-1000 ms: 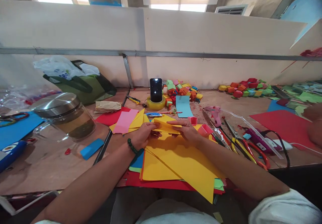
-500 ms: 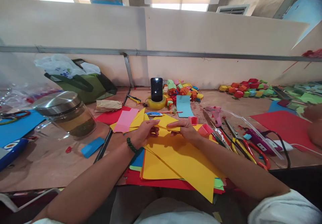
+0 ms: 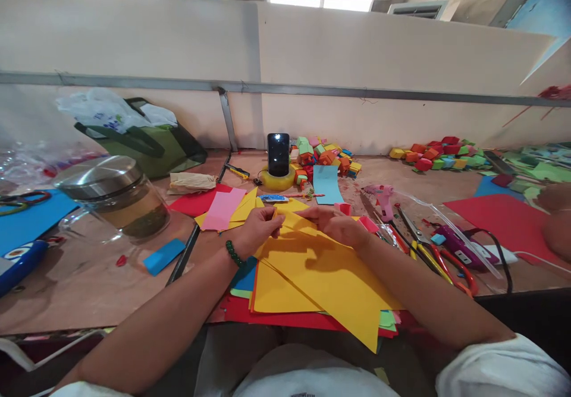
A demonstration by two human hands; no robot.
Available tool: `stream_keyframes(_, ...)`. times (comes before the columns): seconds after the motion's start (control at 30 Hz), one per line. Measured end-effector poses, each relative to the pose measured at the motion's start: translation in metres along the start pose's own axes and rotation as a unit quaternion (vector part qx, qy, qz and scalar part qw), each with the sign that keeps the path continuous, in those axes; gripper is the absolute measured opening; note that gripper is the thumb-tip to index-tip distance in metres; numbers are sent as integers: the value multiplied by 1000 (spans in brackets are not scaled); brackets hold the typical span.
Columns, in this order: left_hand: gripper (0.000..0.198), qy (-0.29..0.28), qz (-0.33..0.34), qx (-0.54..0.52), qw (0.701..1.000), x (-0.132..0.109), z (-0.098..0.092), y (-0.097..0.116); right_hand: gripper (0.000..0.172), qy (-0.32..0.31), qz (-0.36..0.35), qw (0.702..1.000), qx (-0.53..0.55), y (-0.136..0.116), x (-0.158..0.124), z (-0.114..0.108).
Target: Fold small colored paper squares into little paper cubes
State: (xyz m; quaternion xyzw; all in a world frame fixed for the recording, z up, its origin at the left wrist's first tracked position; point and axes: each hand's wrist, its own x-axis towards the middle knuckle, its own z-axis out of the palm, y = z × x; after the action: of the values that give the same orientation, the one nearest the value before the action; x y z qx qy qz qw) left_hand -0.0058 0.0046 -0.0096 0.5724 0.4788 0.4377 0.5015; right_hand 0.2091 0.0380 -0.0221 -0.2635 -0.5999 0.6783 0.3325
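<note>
Folded yellow paper (image 3: 298, 224) is held in the middle of the worktop (image 3: 111, 293), over large yellow sheets (image 3: 330, 275) piled on other colours. Its left end is pinched between thumb and fingers of the left hand (image 3: 261, 230); its right side is touched by the extended fingers of the right hand (image 3: 339, 226), though whether it is gripped there cannot be told. Red-handled scissors (image 3: 464, 275) are laid at the right, and a small blue strip (image 3: 163, 257) at the left. Farther off, a lidded glass mug (image 3: 125, 204) is seen at left, a pink glue gun (image 3: 382, 199) at right. Beyond, a phone (image 3: 278, 154) is propped upright at a yellow tape roll (image 3: 276, 179), beside heaped paper blocks (image 3: 328, 158). Everything is backed by a pale wall (image 3: 321, 49).
</note>
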Motion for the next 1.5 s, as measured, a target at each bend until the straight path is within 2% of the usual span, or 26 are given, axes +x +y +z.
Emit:
stream_keyframes(0.1,34,-31,58,68,995,-6,5,0,39,8,4,998,-66,-2,1,9)
stream_keyframes(0.17,34,-49,76,85,992,-10,9,2,35,-22,27,989,-143,1,3,14)
stream_keyframes(0.23,31,-66,76,69,993,-13,12,4,36,-55,51,981,-177,4,4,16)
stream_keyframes(0.4,28,-102,51,-44,992,-13,12,8,46,-44,45,988,-142,3,2,11)
stream_keyframes(0.5,29,-104,35,-56,992,-13,10,8,47,-48,52,989,-131,0,1,11)
stream_keyframes(0.77,31,-94,3,-34,995,-15,6,8,47,-51,61,986,-150,-3,0,12)
stream_keyframes(0.97,34,-109,-8,-15,994,-15,7,9,46,-80,83,979,-168,-8,-2,13)
stream_keyframes(1.33,28,-130,16,113,985,-12,5,7,43,-120,129,963,-203,1,-2,6)
stream_keyframes(1.5,26,-140,3,142,980,-13,5,9,40,-144,142,959,-198,1,-4,8)
